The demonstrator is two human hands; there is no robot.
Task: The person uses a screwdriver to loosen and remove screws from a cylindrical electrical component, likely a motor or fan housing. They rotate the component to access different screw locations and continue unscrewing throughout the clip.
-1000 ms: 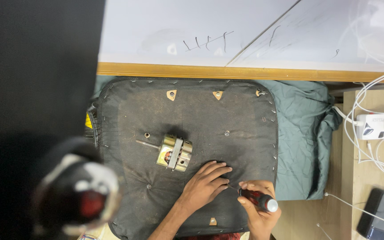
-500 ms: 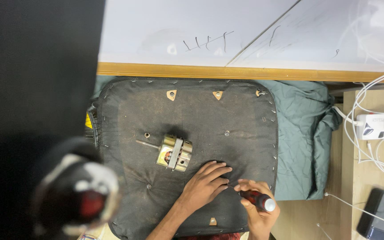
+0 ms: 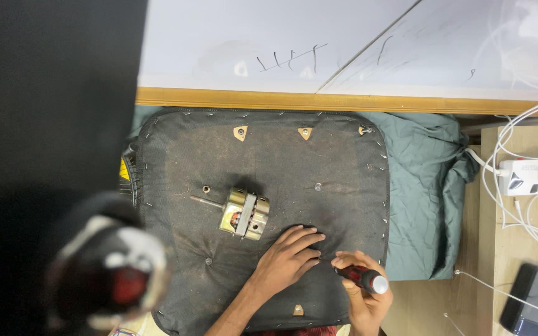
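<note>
From the head camera, your right hand (image 3: 368, 297) is clenched around a screwdriver (image 3: 362, 278) with a red-and-black handle and a pale butt cap, low on the dark upholstered seat base (image 3: 269, 162) that lies underside up on a green cloth (image 3: 424, 180). Your left hand (image 3: 287, 258) is released — fingers spread flat, pressing the fabric just beside the screwdriver's hidden tip, grasping nothing. The handle's long axis runs on a slant, butt cap toward the lower right and the working end toward the upper left, aimed at the spot under your left fingertips (image 3: 316, 237); the blade itself is hidden, so you cannot tell whether it sits in a fastener. A small electric motor (image 3: 244, 213) rests near the middle of the base, its shaft pointing left, apart from both hands. The likeliest trouble from here: the tip slips off whatever it bears on and jabs your left fingers, because they lie right in its line. Pushing at this slant rather than square to the surface would cause that — and could tear the fabric too. A white power strip (image 3: 530, 176) and cables sit well apart on the right.
</note>
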